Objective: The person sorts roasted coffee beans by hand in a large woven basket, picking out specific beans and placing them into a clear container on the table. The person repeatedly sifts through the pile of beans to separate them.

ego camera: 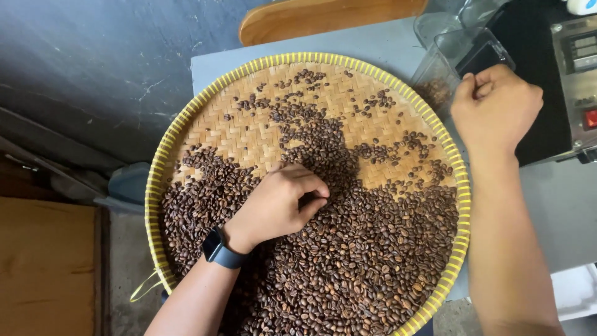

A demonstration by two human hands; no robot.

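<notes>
On the grey table [385,46], listed from largest item down, as I read it from my remote seat:

1. Round woven bamboo tray [242,134] with a yellow rim, overhanging the table's near edge. Risk, in my judgement: a hard press on the unsupported near side could tip it and shed its load onto the floor.

2. Roasted coffee beans [367,249], heaped thick across the tray's near half, thinning to scattered singles on the far half, where bare weave shows. Beans near the rim could roll off if swept outward too briskly.

3. Black machine [575,68] with a panel and a red switch, at the far right of the table.

4. Clear plastic container [457,50], just beyond the tray's right rim, with a few beans visible inside. Light and tall by the look of it; a knock from the wrist above could topple it.

5. Wooden board [323,15], at the table's far edge.

6. Right hand [494,106], raised near the container's mouth, closed into a loose fist; I cannot tell what, if anything, it holds. If it does hold beans, releasing off-centre would drop them on the table.

7. Left hand [280,202], resting on the bean heap mid-tray, fingers curled narrow, thumb and forefinger pinching among the beans; whether a bean sits between them is hidden.

8. Dark smartwatch [217,249], on the left wrist.
</notes>
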